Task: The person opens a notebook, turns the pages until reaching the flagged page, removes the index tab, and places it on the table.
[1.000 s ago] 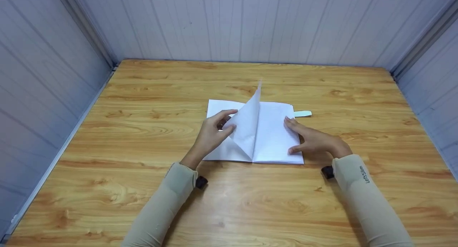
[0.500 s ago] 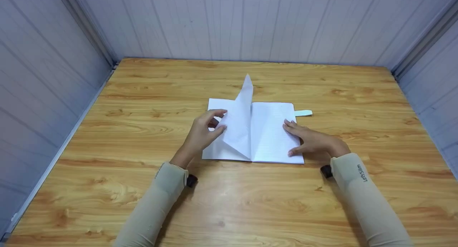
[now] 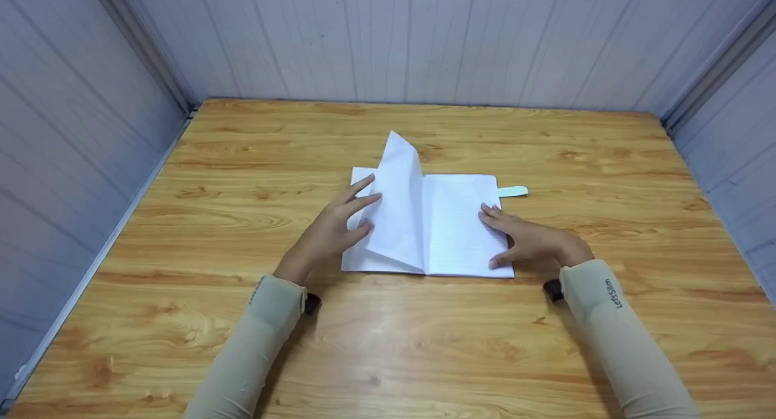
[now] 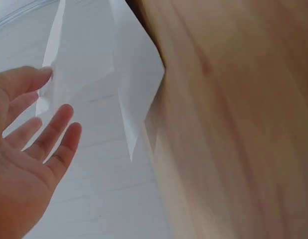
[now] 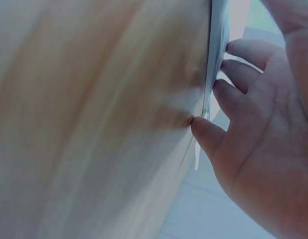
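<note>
An open white notebook (image 3: 461, 225) lies in the middle of the wooden table (image 3: 242, 322). One lined page (image 3: 397, 207) stands half raised over the left side, leaning left. My left hand (image 3: 348, 219) has straight, spread fingers against that page's left face; in the left wrist view the left hand (image 4: 34, 144) sits beside the curling page (image 4: 94, 74) without pinching it. My right hand (image 3: 515, 237) lies flat on the right page near its outer edge. In the right wrist view the right hand (image 5: 253, 129) has its fingertips on the notebook's edge (image 5: 216, 59).
A pale green tab (image 3: 513, 191) sticks out from under the notebook's right edge. Grey panelled walls (image 3: 424, 37) close in the table at the back and on both sides. Bare wood (image 3: 424, 358) lies between the notebook and me.
The raised page has swung from near upright over to the left. My left hand let go of its pinch and spread its fingers against the page. The right hand stayed put.
</note>
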The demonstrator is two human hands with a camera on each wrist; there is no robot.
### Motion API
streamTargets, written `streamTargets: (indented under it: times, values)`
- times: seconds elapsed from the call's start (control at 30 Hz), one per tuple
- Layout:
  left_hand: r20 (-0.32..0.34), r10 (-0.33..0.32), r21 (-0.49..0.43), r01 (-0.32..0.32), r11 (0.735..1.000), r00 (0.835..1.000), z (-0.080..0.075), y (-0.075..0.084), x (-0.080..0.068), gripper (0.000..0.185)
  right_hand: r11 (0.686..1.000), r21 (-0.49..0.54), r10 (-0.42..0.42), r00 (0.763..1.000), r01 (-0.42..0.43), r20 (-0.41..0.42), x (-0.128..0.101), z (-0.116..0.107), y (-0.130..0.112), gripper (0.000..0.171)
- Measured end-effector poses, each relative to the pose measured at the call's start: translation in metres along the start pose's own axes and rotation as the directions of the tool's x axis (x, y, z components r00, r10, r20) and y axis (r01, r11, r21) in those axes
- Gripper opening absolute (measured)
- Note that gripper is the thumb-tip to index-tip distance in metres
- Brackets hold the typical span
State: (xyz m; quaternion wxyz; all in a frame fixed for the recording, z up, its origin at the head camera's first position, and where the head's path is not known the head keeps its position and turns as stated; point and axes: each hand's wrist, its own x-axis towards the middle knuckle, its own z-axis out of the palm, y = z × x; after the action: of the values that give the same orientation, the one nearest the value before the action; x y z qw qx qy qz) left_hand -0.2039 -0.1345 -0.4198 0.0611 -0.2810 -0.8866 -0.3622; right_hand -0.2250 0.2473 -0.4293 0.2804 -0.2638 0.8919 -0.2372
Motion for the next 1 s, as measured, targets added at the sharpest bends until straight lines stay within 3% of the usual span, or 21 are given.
streamTargets:
  times: [0.2, 0.33, 0.4, 0.53, 0.6, 0.67, 0.83, 1.0]
  values:
    - [0.056, -0.002, 0.058, -0.001, 0.998, 0.998, -0.005, -0.005, -0.004, 0.050, 1.000, 0.005, 0.012, 1.000, -0.012, 0.025, -0.001, 0.000, 0.000, 0.109]
    - [0.180, -0.035, 0.077, 0.022, 0.997, 0.983, -0.007, -0.009, -0.006, 0.053, 1.000, 0.008, 0.017, 0.999, -0.017, 0.032, -0.002, -0.001, -0.002, 0.109]
    - [0.286, -0.075, 0.091, 0.051, 0.994, 0.955, -0.009, -0.011, -0.007, 0.057, 1.000, 0.007, 0.017, 0.999, -0.017, 0.035, -0.002, -0.002, -0.003, 0.109]
    - [0.473, -0.182, 0.123, 0.139, 0.983, 0.862, -0.011, -0.014, -0.008, 0.067, 1.000, 0.009, 0.013, 0.999, -0.014, 0.041, 0.000, -0.004, -0.003, 0.108]
    - [0.520, -0.233, 0.139, 0.187, 0.972, 0.822, -0.012, -0.016, -0.007, 0.071, 1.000, 0.006, 0.015, 0.999, -0.015, 0.042, 0.001, -0.005, -0.003, 0.108]
    - [0.545, -0.266, 0.153, 0.218, 0.964, 0.795, -0.013, -0.018, -0.006, 0.073, 1.000, 0.007, 0.019, 0.999, -0.019, 0.041, 0.001, -0.006, -0.003, 0.107]
    - [0.571, -0.298, 0.168, 0.246, 0.955, 0.765, -0.014, -0.024, -0.001, 0.074, 1.000, 0.005, 0.031, 0.999, -0.031, 0.034, 0.003, -0.008, -0.001, 0.107]
    - [0.575, -0.294, 0.170, 0.240, 0.956, 0.764, -0.013, -0.029, 0.002, 0.075, 0.999, 0.009, 0.038, 0.999, -0.038, 0.034, 0.005, -0.009, 0.002, 0.107]
